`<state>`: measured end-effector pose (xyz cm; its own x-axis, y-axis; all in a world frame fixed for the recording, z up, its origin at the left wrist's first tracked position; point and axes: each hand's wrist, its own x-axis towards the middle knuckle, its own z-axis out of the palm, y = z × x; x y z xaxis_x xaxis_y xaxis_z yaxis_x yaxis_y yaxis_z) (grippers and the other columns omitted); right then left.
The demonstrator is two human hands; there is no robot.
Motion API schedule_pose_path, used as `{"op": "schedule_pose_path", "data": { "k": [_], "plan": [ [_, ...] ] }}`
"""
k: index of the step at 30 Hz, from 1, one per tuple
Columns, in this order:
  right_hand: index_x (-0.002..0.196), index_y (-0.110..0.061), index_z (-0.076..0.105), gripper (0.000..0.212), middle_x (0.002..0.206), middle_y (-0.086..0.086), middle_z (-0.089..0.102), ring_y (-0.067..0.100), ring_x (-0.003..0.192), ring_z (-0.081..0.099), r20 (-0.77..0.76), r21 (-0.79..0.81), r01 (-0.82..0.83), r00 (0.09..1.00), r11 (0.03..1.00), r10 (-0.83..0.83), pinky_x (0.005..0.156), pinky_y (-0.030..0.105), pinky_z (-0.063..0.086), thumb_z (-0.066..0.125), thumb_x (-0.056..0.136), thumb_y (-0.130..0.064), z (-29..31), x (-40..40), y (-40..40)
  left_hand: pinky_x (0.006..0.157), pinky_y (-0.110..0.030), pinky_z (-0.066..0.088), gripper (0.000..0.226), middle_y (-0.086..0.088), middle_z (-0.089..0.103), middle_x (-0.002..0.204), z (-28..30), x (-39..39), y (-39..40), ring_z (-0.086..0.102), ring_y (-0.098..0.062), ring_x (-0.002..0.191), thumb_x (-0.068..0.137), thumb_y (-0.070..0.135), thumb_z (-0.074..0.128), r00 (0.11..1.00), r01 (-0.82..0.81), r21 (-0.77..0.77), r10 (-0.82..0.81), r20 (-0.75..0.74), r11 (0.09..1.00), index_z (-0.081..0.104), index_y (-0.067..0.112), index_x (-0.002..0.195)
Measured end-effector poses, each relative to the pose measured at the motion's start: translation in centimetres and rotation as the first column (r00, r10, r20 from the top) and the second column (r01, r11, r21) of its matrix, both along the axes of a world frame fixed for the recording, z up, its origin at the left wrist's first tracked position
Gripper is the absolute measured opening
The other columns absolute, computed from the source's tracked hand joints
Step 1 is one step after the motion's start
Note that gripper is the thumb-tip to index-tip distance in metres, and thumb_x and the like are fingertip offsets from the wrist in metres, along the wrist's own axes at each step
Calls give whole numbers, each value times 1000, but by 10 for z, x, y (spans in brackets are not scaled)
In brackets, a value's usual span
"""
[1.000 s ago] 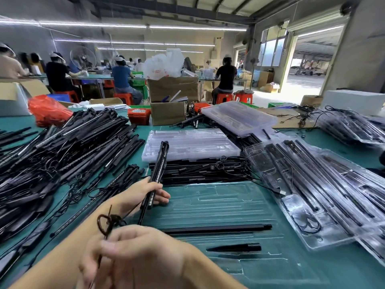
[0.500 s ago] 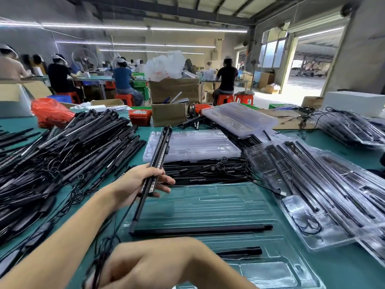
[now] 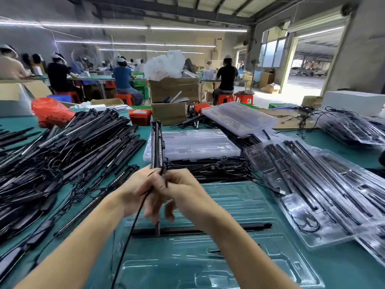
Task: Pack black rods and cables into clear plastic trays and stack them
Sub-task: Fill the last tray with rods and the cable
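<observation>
Nearest the camera, a clear plastic tray (image 3: 208,265) lies on the green table (image 3: 337,268), with 1 long black rod (image 3: 245,226) lying crosswise in a slot and a shorter black piece (image 3: 216,251) closer in. Above the tray both hands meet. The left hand (image 3: 137,192) is wrapped around the lower part of a black rod (image 3: 156,144), which stands nearly upright, its top reaching toward the far end of the table and its lower end showing just under the fingers, over the tray. The right hand (image 3: 183,192) has its fingers curled in against the same rod and pinches a thin black cable (image 3: 129,236) beside it; the cable hangs down leftward past the left forearm to the bottom edge. The fingers are motion-blurred, so the exact hold cannot be told.

To the left sits a big heap of loose rods and cables (image 3: 62,155). To the right, filled trays (image 3: 312,184) overlap each other. Just beyond the hands lies a row of black rods with cables (image 3: 210,170), then a stack of empty trays (image 3: 198,142), with another stack (image 3: 239,117) tilted behind it.

Farther off stand cardboard boxes (image 3: 173,101), a red bag (image 3: 50,111) and a small red crate (image 3: 140,116). At the back, seated workers (image 3: 123,80) at long tables
</observation>
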<state>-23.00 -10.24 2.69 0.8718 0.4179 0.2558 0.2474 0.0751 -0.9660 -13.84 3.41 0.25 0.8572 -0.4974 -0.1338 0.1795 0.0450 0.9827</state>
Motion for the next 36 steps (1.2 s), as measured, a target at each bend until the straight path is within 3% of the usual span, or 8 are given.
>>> {"op": "schedule_pose_path", "data": {
  "k": [3, 8, 14, 20, 22, 26, 30, 36],
  "plan": [
    [93, 0, 65, 35, 60, 6, 66, 19, 48, 55, -48, 36, 123, 991, 992, -122, 42, 24, 29, 44, 105, -24, -7, 11, -13, 41, -23, 49, 27, -4, 65, 63, 6, -12, -4, 62, -14, 45, 105, 21, 42, 997, 72, -41, -72, -11, 997, 57, 13, 85],
    [84, -10, 67, 36, 59, 6, 64, 16, 45, 52, -195, 87, 388, 910, 917, -367, 41, 21, 27, 42, 106, -23, -18, 32, -26, 42, -24, 46, 23, -4, 60, 65, 6, -16, 6, 56, -16, 45, 96, 36, 55, 987, 97, 37, -91, -130, 995, 56, 13, 96],
    [85, -9, 69, 37, 66, 8, 69, 18, 48, 57, -280, 142, 423, 884, 895, -374, 42, 21, 31, 44, 107, -26, -29, 41, -31, 40, -27, 49, 37, -6, 55, 70, -4, -14, 19, 61, -20, 55, 92, 57, 59, 905, 375, -33, -374, -201, 926, 68, 24, 104],
    [97, -7, 67, 34, 69, 7, 69, 18, 48, 61, -311, 139, 402, 886, 905, -345, 40, 20, 35, 46, 106, -33, -50, 42, -37, 38, -21, 38, 43, -3, 41, 61, -5, -11, 18, 42, -12, 41, 72, 42, 85, 902, 406, -84, -414, -122, 910, 56, 11, 81],
    [98, -10, 67, 40, 71, 7, 70, 19, 51, 62, -349, 109, 379, 880, 919, -321, 41, 21, 36, 49, 102, -45, -51, 41, -38, 35, -19, 36, 47, -4, 41, 59, 0, -9, 15, 40, -12, 39, 71, 33, 86, 943, 320, -165, -331, -45, 933, 53, 7, 92],
    [92, -15, 67, 54, 85, 6, 71, 17, 62, 62, -409, -86, 57, 908, 995, -87, 46, 24, 33, 50, 91, -66, -43, 26, -38, 33, -18, 27, 15, -1, 41, 56, 21, -6, 10, 39, -9, 38, 89, 22, 59, 984, 176, -379, -175, 38, 909, 52, 8, 92],
    [126, -5, 57, 33, 129, 21, 64, 18, 82, 67, -314, -224, -521, 839, 824, 445, 48, 20, 47, 53, 102, -28, -25, 0, -19, 36, -17, 20, 31, 0, 41, 58, 46, -1, 0, 37, -7, 43, 96, 24, 43, 995, 70, -432, -32, 94, 899, 50, 14, 68],
    [111, -16, 56, 27, 130, 55, 37, 74, 112, 43, -367, 1, -668, 692, 744, 622, 62, 27, 58, 34, 104, -2, -7, -15, -7, 35, -15, 32, 39, -1, 48, 61, 58, 2, -9, 42, -8, 47, 104, 26, 41, 993, -68, -419, 102, 60, 906, 51, 11, 69]
  ]
}}
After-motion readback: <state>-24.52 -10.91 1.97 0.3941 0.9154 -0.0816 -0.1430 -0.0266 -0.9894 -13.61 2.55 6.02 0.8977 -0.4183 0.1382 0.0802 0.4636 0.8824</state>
